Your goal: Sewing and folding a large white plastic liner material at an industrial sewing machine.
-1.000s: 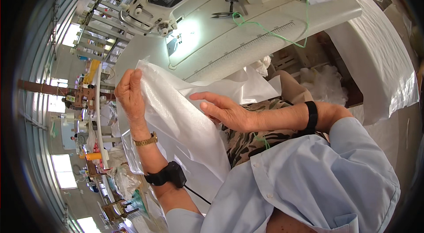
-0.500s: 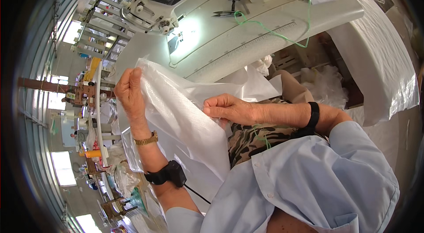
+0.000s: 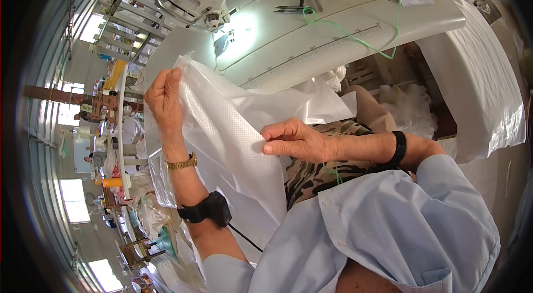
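A white woven plastic sheet [image 3: 227,112] hangs between my hands and drapes over my lap. At upper left, my left hand [image 3: 165,96] is closed around the sheet's top corner and holds it up. My right hand [image 3: 297,140] is at the sheet's right side, thumb and forefinger a little apart and touching its surface. Its other fingers are mostly hidden. Beyond the sheet stands a white sewing machine [image 3: 261,1], its lamp lighting the needle plate [image 3: 223,43].
Dark snips [image 3: 290,9] lie on the machine bed near a loose green thread [image 3: 355,41]. More white sheeting [image 3: 477,76] hangs over the right side. Clear plastic [image 3: 408,107] is bunched below the table. Metal racks [image 3: 119,24] stand at far left.
My right thumb and forefinger have parted from a pinch on the sheet. My left hand still holds the corner, slightly higher in view. The view has shifted a little.
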`<action>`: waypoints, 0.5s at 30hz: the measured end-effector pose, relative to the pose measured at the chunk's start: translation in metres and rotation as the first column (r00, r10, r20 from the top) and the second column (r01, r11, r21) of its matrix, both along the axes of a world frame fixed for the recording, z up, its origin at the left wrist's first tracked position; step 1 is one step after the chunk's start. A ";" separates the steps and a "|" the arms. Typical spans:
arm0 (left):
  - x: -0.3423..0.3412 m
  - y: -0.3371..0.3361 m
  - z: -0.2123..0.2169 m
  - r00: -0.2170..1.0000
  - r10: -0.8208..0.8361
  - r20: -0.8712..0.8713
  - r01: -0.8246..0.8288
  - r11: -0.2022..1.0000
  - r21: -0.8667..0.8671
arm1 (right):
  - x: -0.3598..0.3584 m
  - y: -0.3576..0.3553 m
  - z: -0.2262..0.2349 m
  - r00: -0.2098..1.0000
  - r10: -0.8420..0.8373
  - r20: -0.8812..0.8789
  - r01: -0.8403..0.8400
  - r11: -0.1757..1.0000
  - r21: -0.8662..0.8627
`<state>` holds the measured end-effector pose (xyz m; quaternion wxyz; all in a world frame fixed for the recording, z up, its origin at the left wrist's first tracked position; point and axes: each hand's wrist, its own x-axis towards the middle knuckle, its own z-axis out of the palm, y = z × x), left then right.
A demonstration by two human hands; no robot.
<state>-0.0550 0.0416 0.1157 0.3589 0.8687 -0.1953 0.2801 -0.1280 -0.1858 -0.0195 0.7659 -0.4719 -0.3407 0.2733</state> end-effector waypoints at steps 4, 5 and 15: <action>0.001 0.010 0.000 0.995 0.064 0.077 -0.065 0.998 0.008 | -0.007 0.003 0.013 0.992 -0.125 -0.017 0.126 0.987 0.101; -0.001 0.015 0.002 0.982 0.131 0.137 -0.133 0.991 -0.001 | -0.009 0.001 0.022 0.987 -0.134 -0.092 0.141 0.987 0.071; -0.049 -0.039 0.025 0.597 0.270 0.756 -0.422 0.907 0.009 | 0.053 -0.038 0.054 0.150 -0.712 0.686 0.838 0.460 0.294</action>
